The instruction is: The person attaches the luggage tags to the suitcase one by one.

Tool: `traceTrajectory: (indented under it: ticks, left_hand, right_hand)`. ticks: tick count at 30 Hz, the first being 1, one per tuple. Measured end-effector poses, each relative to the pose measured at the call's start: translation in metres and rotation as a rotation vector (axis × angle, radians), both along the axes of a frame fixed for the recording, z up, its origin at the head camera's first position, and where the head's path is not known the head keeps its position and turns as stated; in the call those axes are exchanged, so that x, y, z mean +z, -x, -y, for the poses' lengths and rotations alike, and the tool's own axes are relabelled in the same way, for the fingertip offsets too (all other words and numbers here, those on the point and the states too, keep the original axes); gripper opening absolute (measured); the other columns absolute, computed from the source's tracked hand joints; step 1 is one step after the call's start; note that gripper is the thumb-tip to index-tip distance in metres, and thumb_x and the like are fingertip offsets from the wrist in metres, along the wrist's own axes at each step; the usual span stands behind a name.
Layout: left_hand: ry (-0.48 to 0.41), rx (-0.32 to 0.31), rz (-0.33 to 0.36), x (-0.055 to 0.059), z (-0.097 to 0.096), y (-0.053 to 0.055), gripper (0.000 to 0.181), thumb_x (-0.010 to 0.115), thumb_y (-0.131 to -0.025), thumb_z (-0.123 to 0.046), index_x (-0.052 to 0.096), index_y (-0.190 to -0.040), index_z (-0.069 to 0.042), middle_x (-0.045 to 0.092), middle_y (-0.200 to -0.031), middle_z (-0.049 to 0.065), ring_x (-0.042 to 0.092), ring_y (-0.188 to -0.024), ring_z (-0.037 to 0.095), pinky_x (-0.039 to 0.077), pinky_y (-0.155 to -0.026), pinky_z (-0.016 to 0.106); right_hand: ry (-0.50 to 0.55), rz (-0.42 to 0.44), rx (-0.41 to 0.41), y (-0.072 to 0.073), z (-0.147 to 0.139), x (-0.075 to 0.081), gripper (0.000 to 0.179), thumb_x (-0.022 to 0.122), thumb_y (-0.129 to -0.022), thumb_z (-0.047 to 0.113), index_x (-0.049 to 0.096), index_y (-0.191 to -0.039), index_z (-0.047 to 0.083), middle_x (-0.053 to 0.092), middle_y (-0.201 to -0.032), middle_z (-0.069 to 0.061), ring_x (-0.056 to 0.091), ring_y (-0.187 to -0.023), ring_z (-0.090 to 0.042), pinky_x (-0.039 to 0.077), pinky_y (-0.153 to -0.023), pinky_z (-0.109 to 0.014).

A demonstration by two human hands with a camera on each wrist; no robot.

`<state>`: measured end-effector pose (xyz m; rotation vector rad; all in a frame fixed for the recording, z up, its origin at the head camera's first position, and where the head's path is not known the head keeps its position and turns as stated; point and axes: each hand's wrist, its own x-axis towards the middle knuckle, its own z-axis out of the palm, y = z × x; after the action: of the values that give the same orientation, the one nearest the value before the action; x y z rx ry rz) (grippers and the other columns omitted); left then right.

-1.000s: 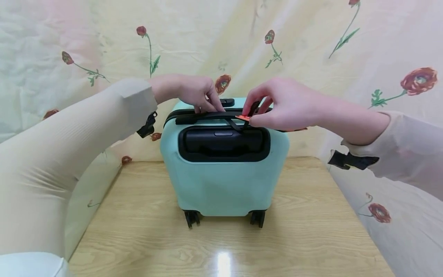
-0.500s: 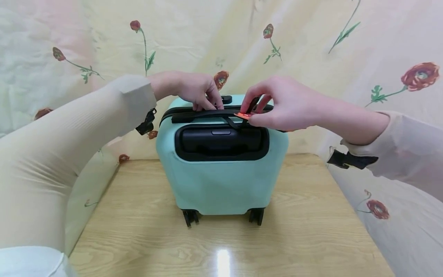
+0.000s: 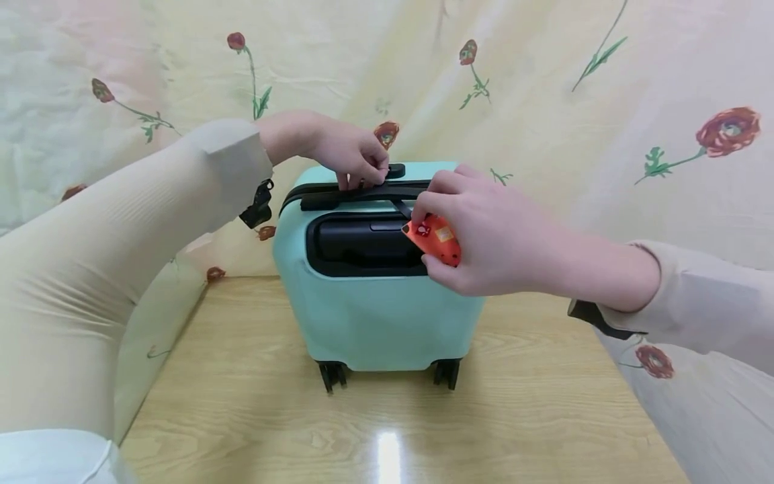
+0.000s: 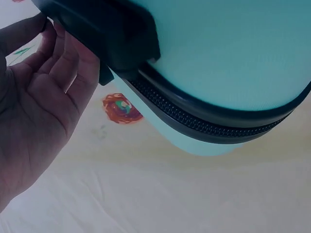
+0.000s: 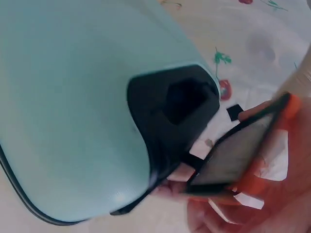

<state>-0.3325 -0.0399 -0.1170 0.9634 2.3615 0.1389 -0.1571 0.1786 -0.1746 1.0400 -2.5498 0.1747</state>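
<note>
A mint-green suitcase [image 3: 381, 316] stands upright on its wheels, its black top carry handle [image 3: 338, 198] running across the upper edge. My left hand [image 3: 353, 151] bends its fingers over that handle; thumb and fingertips meet at its edge in the left wrist view, where the tips are partly hidden. An orange luggage tag [image 3: 438, 238] is held between the thumb and fingers of my right hand [image 3: 496, 228]. Its black strap [image 3: 401, 208] runs up to the carry handle. The right wrist view shows the tag's black-framed window [image 5: 238, 150], blurred.
Below the carry handle sits the recessed black pull handle [image 3: 357, 245]. A black zipper [image 4: 189, 121] rims the shell. The suitcase stands on a wooden tabletop [image 3: 242, 417], with flower-printed cloth [image 3: 314, 74] behind and at the sides.
My right hand has drawn the tag down and towards me, turning its orange face into view. My left hand has risen slightly, its fingers closing together at the carry handle.
</note>
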Motion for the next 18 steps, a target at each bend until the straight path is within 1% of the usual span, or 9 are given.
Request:
traceTrajectory:
  ticks: [2,4,6,8,10,12,15,17,18]
  left_hand:
    - [-0.015,0.028,-0.002,0.001,0.001,-0.003,0.021,0.044,-0.115,-0.028,0.055,-0.116,-0.010,0.057,-0.117,0.010,0.056,-0.104,0.025,0.055,-0.096,0.035]
    - [-0.038,0.040,-0.007,0.000,0.002,-0.004,0.022,0.042,-0.116,-0.028,0.054,-0.117,-0.009,0.057,-0.119,0.011,0.056,-0.106,0.025,0.054,-0.097,0.035]
    - [-0.066,0.043,-0.010,-0.002,0.002,-0.005,0.023,0.041,-0.116,-0.027,0.053,-0.118,-0.008,0.057,-0.119,0.011,0.056,-0.106,0.025,0.054,-0.097,0.035]
    - [-0.109,0.046,-0.015,-0.004,0.002,-0.005,0.022,0.040,-0.116,-0.025,0.052,-0.118,-0.007,0.057,-0.121,0.012,0.057,-0.107,0.025,0.055,-0.099,0.035]
    - [-0.159,0.054,-0.018,-0.004,0.003,-0.006,0.021,0.040,-0.116,-0.024,0.050,-0.119,-0.006,0.058,-0.124,0.013,0.059,-0.110,0.025,0.056,-0.102,0.036]
    - [-0.208,0.057,-0.026,-0.004,0.003,-0.007,0.020,0.040,-0.116,-0.023,0.049,-0.118,-0.006,0.058,-0.127,0.014,0.061,-0.113,0.026,0.057,-0.104,0.038]
    - [-0.288,0.059,-0.042,-0.004,0.005,-0.009,0.018,0.041,-0.116,-0.023,0.048,-0.117,-0.006,0.059,-0.128,0.015,0.063,-0.114,0.027,0.058,-0.103,0.039]
    - [-0.346,0.058,-0.053,-0.007,0.005,-0.011,0.017,0.042,-0.116,-0.023,0.048,-0.117,-0.006,0.060,-0.126,0.014,0.064,-0.112,0.027,0.059,-0.101,0.038]
    - [-0.375,0.056,-0.062,-0.009,0.005,-0.011,0.018,0.043,-0.115,-0.023,0.049,-0.117,-0.006,0.061,-0.124,0.014,0.065,-0.110,0.026,0.060,-0.100,0.037]
  right_hand:
    - [0.025,-0.036,0.044,0.003,0.002,-0.008,0.020,0.082,-0.086,0.014,0.073,-0.103,0.009,0.063,-0.100,-0.007,0.057,-0.095,-0.026,0.053,-0.067,-0.036]
    - [0.052,-0.071,0.084,0.008,0.002,-0.015,0.017,0.084,-0.086,0.006,0.073,-0.099,0.008,0.063,-0.097,-0.009,0.059,-0.092,-0.027,0.054,-0.068,-0.037]
    - [0.076,-0.106,0.118,0.013,0.002,-0.022,0.017,0.086,-0.084,0.003,0.073,-0.095,0.007,0.063,-0.095,-0.009,0.060,-0.088,-0.026,0.054,-0.069,-0.036]
    - [0.101,-0.128,0.144,0.017,0.002,-0.026,0.015,0.087,-0.085,0.004,0.074,-0.092,0.007,0.064,-0.093,-0.009,0.060,-0.086,-0.024,0.054,-0.069,-0.035]
    - [0.126,-0.128,0.168,0.021,0.002,-0.026,0.013,0.084,-0.085,0.002,0.075,-0.092,0.007,0.065,-0.093,-0.008,0.060,-0.084,-0.022,0.054,-0.068,-0.035]
    - [0.144,-0.116,0.178,0.023,0.003,-0.024,0.013,0.077,-0.086,-0.003,0.076,-0.094,0.007,0.066,-0.093,-0.008,0.061,-0.082,-0.021,0.054,-0.067,-0.035]
    - [0.155,-0.094,0.170,0.028,0.007,-0.017,0.021,0.067,-0.088,-0.009,0.077,-0.098,0.006,0.070,-0.093,-0.009,0.063,-0.080,-0.023,0.054,-0.065,-0.037]
    - [0.162,-0.086,0.154,0.032,0.009,-0.013,0.022,0.065,-0.089,-0.010,0.077,-0.100,0.005,0.073,-0.094,-0.010,0.063,-0.081,-0.024,0.053,-0.067,-0.038]
    - [0.167,-0.089,0.151,0.034,0.010,-0.012,0.019,0.067,-0.090,-0.009,0.077,-0.100,0.004,0.074,-0.093,-0.010,0.063,-0.081,-0.025,0.053,-0.068,-0.038]
